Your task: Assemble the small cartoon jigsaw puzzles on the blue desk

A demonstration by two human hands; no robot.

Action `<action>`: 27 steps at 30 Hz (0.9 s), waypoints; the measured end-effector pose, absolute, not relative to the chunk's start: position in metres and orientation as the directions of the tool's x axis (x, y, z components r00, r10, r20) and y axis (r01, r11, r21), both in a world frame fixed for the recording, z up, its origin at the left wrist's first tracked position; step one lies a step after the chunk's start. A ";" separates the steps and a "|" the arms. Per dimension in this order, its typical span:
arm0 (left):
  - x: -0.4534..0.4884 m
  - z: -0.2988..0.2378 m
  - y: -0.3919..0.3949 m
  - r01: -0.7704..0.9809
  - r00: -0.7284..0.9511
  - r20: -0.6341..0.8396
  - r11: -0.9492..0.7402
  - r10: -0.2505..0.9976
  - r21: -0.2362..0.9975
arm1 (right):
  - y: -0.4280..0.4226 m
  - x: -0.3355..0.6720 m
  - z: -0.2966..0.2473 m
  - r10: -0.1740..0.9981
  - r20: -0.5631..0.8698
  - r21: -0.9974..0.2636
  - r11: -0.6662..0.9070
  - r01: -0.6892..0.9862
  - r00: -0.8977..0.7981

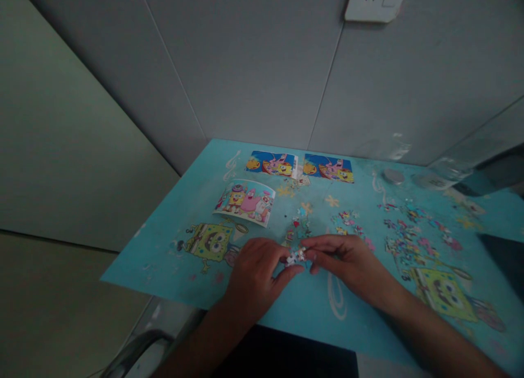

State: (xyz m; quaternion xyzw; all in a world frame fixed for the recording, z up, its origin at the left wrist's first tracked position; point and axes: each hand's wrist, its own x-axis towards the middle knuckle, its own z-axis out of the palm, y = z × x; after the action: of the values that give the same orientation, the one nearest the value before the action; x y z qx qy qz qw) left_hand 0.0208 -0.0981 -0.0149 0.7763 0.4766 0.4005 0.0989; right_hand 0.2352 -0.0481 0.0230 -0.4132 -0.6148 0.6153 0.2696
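Observation:
My left hand [262, 271] is closed, with thumb and fingers pinching small jigsaw puzzle pieces [295, 256] just above the table. From the other side, my right hand [346, 258] pinches the same little cluster between thumb and forefinger. Whether the pieces are joined is too small to tell. Beyond my fingers lie a few loose puzzle pieces [302, 225], one of them with a red spot. A curved picture card [245, 202] with cartoon figures rests to the left of them.
A heap of puzzle pieces [413, 238] spreads over the right side of the patterned blue tabletop [172, 203]. Two blue cartoon cards [272, 164] lie near the wall. Clear plastic containers [444, 170] and a round grey lid [393, 176] stand at the back right.

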 end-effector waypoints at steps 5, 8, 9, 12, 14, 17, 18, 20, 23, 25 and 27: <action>0.021 -0.015 -0.098 0.673 0.233 0.532 -0.530 0.814 0.515 | -0.049 0.235 0.020 0.839 -0.165 -0.976 -0.062 0.211 -0.518; 0.020 -0.015 -0.097 0.686 0.201 0.526 -0.502 0.826 0.527 | -0.046 0.239 0.018 0.897 -0.076 -0.933 0.090 0.349 -0.435; 0.019 -0.015 -0.097 0.688 0.184 0.523 -0.489 0.832 0.536 | -0.044 0.241 0.017 0.916 -0.030 -0.900 0.150 0.409 -0.401; 0.018 -0.016 -0.097 0.698 0.139 0.531 -0.463 0.836 0.546 | -0.038 0.249 0.014 0.934 0.071 -0.799 0.263 0.540 -0.350; 0.018 -0.017 -0.096 0.713 0.124 0.543 -0.455 0.830 0.534 | -0.036 0.251 0.012 0.925 0.087 -0.767 0.299 0.567 -0.371; 0.017 -0.018 -0.096 0.730 0.115 0.553 -0.447 0.825 0.516 | -0.036 0.249 0.006 0.893 0.102 -0.749 0.360 0.557 -0.439; 0.017 -0.019 -0.096 0.734 0.116 0.554 -0.447 0.825 0.511 | -0.036 0.246 0.005 0.883 0.111 -0.744 0.378 0.551 -0.455; 0.018 -0.019 -0.095 0.740 0.116 0.552 -0.442 0.826 0.506 | -0.037 0.242 0.002 0.878 0.138 -0.733 0.402 0.548 -0.459; 0.019 -0.018 -0.095 0.745 0.103 0.550 -0.430 0.829 0.509 | -0.033 0.236 0.001 0.888 0.190 -0.709 0.419 0.567 -0.419; 0.019 -0.018 -0.095 0.743 0.092 0.550 -0.425 0.830 0.517 | -0.027 0.230 0.004 0.883 0.211 -0.687 0.439 0.579 -0.419; 0.019 -0.017 -0.095 0.740 0.085 0.539 -0.416 0.838 0.529 | -0.018 0.219 0.007 0.857 0.214 -0.650 0.483 0.587 -0.469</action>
State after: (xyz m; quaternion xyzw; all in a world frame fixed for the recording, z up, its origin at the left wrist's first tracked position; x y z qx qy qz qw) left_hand 0.0195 -0.0950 -0.0174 0.7342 0.5373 0.4108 0.0597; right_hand 0.2192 -0.0177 0.0070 -0.4407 -0.8189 0.2531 0.2668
